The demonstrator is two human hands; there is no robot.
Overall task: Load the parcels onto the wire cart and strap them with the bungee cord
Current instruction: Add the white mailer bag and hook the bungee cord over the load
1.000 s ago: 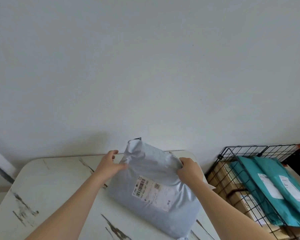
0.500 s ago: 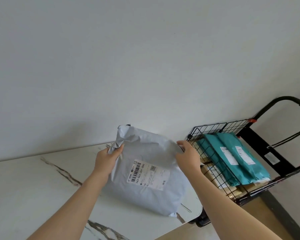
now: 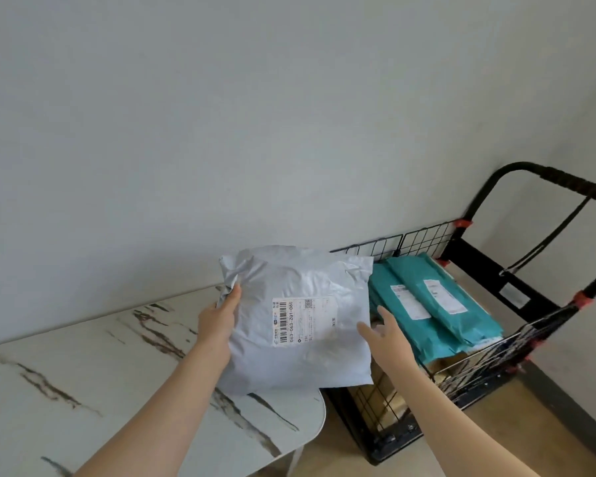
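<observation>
Head view: grey poly-mailer parcel raised above the far right corner of the marble-patterned desk, white shipping label with barcode facing the camera, lower edge hanging over the desk corner and overlapping the near left side of the wire cart. Left hand clamped on the parcel's crumpled left edge, thumb on the front, fingers wrapped behind. Right hand spread wide at the parcel's right edge, fingers extended and apart, thumb against or just short of the plastic; contact hard to judge, no closed grip visible. Both forearms bare, reaching up from the bottom of the frame toward the parcel.

Right of the parcel, black wire cart standing on the floor against the pale wall, mesh sides joined with red clips at the corners. Inside the cart, two teal mailers lying flat and side by side, each with a white label, stacked on brown cardboard boxes showing below them. Behind the teal mailers, on the cart's far side from the parcel, upright black handle frame curving over the top. Dark cord hanging slack from the handle frame down toward the cart's back panel. Grey parcel partly hiding the cart's left rim.
</observation>
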